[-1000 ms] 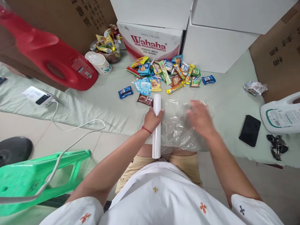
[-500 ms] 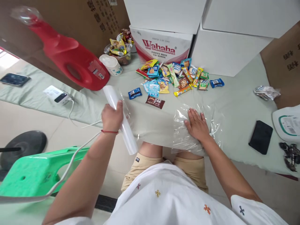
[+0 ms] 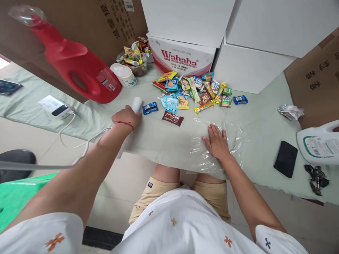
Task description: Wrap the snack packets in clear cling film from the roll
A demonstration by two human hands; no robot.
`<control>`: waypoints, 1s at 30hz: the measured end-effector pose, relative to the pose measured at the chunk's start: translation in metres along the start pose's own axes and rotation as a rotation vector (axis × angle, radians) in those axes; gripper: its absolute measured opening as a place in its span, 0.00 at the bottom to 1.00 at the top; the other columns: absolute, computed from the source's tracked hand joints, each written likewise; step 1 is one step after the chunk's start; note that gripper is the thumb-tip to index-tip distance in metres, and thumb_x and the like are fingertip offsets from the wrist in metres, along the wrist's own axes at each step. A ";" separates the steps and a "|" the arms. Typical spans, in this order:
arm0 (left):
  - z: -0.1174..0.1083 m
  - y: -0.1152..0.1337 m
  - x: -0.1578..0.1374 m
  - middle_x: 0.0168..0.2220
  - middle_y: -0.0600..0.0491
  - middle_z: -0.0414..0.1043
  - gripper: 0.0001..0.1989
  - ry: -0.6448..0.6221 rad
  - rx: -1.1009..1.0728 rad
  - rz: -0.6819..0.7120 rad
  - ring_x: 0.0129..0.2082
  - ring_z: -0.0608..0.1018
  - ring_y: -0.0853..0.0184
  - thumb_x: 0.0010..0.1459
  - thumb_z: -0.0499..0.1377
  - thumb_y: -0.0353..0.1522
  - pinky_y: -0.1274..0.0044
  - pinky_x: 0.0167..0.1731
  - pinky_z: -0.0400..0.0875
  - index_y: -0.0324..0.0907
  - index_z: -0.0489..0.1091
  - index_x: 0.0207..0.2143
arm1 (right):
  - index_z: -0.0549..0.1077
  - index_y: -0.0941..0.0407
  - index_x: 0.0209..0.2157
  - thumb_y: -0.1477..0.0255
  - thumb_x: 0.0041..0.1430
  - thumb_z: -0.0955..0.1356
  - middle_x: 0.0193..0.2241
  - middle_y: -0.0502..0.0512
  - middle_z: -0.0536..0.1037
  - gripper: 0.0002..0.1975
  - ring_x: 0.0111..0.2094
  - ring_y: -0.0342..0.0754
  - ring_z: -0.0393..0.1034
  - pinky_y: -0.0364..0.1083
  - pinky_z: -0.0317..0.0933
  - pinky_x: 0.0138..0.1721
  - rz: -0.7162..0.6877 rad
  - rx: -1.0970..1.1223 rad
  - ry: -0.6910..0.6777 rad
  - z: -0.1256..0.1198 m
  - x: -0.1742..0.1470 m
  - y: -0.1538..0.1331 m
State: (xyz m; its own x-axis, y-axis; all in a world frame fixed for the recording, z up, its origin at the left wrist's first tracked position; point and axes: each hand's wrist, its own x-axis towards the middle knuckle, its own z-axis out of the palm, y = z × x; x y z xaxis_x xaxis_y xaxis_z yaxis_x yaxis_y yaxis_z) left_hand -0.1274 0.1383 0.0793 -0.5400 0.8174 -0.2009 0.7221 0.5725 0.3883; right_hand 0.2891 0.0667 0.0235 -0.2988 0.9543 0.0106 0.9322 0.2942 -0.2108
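Note:
At the left part of the table, my left hand (image 3: 126, 118) is wrapped over a white roll of plastic film (image 3: 136, 104). The roll's far end shows beyond the knuckles and its near end shows below the wrist; the rest is covered by my hand and arm. My right hand (image 3: 217, 143) lies flat, fingers stretched, on a clear plastic sheet (image 3: 197, 150) near the front edge. Beyond both hands is a pile of small wrapped snacks (image 3: 194, 88). A brown snack packet (image 3: 172, 118) and a blue packet (image 3: 150, 108) lie closest to my left hand.
A red jug (image 3: 82, 72), a paper cup (image 3: 124, 76) and a snack tub (image 3: 136, 62) stand back left. White boxes (image 3: 246, 63) and a Wahaba-printed carton (image 3: 182, 58) line the back. A power bank (image 3: 54, 107) with cable is left; a black phone (image 3: 286, 158), keys (image 3: 316, 179) and white jug (image 3: 320, 143) are right.
My left hand has moved the roll away from me, from over the front edge to further onto the table. My right hand stays flat on the plastic. The view has shifted slightly.

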 end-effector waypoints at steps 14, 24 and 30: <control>0.120 0.131 -0.168 0.67 0.44 0.66 0.27 -0.140 -0.144 0.985 0.69 0.65 0.60 0.74 0.39 0.39 0.63 0.68 0.58 0.40 0.64 0.66 | 0.55 0.60 0.73 0.60 0.75 0.54 0.73 0.66 0.52 0.32 0.75 0.59 0.44 0.68 0.32 0.72 -0.046 0.047 -0.002 0.001 0.004 -0.010; 0.154 0.127 -0.139 0.74 0.45 0.51 0.30 -0.070 0.205 0.986 0.74 0.54 0.57 0.73 0.44 0.43 0.57 0.72 0.43 0.42 0.57 0.72 | 0.40 0.47 0.76 0.61 0.76 0.57 0.75 0.56 0.47 0.33 0.75 0.52 0.42 0.59 0.48 0.72 -0.123 0.203 0.088 -0.050 -0.093 0.071; 0.152 0.120 -0.133 0.74 0.45 0.51 0.30 -0.023 0.217 0.982 0.74 0.56 0.56 0.73 0.44 0.43 0.57 0.71 0.45 0.41 0.57 0.72 | 0.42 0.44 0.76 0.62 0.75 0.59 0.73 0.54 0.55 0.33 0.73 0.54 0.49 0.64 0.44 0.72 -0.150 0.002 -0.120 -0.035 -0.186 0.083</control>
State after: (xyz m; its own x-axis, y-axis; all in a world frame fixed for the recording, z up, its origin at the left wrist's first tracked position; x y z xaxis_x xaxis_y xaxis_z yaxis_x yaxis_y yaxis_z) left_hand 0.0967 0.1085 0.0158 0.3442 0.9334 0.1019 0.9074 -0.3585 0.2192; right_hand 0.4295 -0.0843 0.0384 -0.4569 0.8863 -0.0750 0.8749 0.4326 -0.2176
